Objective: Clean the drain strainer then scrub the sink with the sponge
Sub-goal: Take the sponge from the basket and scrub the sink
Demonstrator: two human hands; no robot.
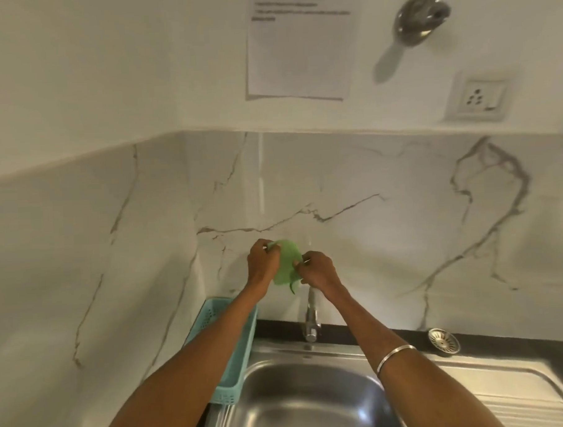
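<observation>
Both hands are raised in front of the marble backsplash (385, 189), above the tap (311, 318), with a thin green sponge (287, 261) stretched between them. The left hand (263, 261) grips the sponge's upper left edge with curled fingers, and the right hand (318, 269) pinches its lower right edge; most fingertips are tucked behind the green sheet or turned away, so exactly how they lie cannot be read. A dark scrap hangs from the sponge's bottom edge, too small to identify. The top of the tap is hidden behind the right hand and wrist, leaving only its lower stem and base visible. The right forearm wears a silver bangle (395, 357). Below, the steel sink (314, 402) is cut off by the bottom of the frame, and both forearms cross over its near rim, so the drain opening is not visible. The drain strainer (444, 341) sits apart from the basin on the dark counter, at the back right by the draining board. A turquoise basket (230, 354) stands just left of the sink, its contents hidden behind the left forearm. On the wall above hang a paper notice (299, 51) with blurred, unreadable text and its top cropped, a metal wall fitting (421, 16), and a socket (478, 96).
</observation>
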